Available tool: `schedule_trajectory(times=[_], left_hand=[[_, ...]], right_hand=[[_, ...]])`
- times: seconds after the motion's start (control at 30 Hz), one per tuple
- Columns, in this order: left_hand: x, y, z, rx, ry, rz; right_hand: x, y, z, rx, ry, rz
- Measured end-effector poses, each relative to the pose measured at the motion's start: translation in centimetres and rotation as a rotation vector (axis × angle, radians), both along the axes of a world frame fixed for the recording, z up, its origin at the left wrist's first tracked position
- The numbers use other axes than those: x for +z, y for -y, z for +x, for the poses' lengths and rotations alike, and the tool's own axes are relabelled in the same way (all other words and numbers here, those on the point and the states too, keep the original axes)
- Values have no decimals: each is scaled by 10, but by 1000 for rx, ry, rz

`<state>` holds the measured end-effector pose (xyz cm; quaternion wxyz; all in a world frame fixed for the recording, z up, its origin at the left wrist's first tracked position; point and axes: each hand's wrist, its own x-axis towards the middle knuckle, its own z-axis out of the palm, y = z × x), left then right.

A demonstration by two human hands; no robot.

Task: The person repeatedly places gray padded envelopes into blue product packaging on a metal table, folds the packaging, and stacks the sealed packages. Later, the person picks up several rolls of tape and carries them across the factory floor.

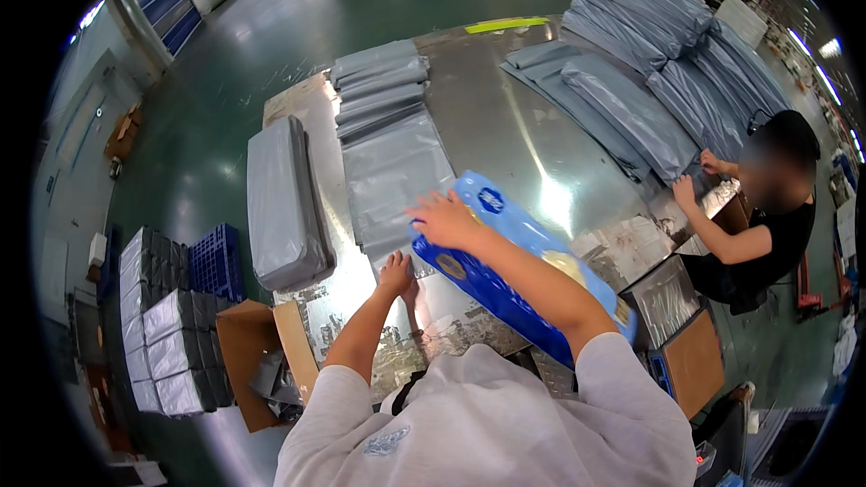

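Note:
A long blue plastic-wrapped pack (pixel 532 243) lies slantwise at the table's near edge, its far end beside a flat grey plastic bag (pixel 392 171). My right hand (pixel 442 218) rests over that far end with its fingers spread toward the bag, and the forearm crosses above the pack. At the bag's near edge, my left hand (pixel 395 272) has its fingers curled on the grey film; the fingertips are partly hidden. Several more grey bags (pixel 379 68) are layered at the far end of this one. Left of them lies a filled grey package (pixel 287 198).
The metal table (pixel 478 108) carries a tall pile of grey packages (pixel 640 18) at the far right. A co-worker in black (pixel 767 216) handles one there. An open cardboard box (pixel 248 352), wrapped bundles (pixel 171 343) and a blue crate (pixel 216 261) stand on the left.

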<state>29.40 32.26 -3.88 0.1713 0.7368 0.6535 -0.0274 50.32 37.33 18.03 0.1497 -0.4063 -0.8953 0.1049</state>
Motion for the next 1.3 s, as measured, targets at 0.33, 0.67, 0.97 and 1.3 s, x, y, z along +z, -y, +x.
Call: schedule_trajectory(times=[0.33,0.67,0.97,1.3], left_hand=[[23,-66,-44,351,416,359],[2,-151,3,85,748,281],[3,-113,-65,204,908,195],[1,2,-65,229,1340,-198]], right_hand=[[-155,26,164,-557,-461,-611],[-189,10,113,-730,-460,-501],[-187,62,56,-550,-281,-641],[-163,20,47,-182,-99,96]])
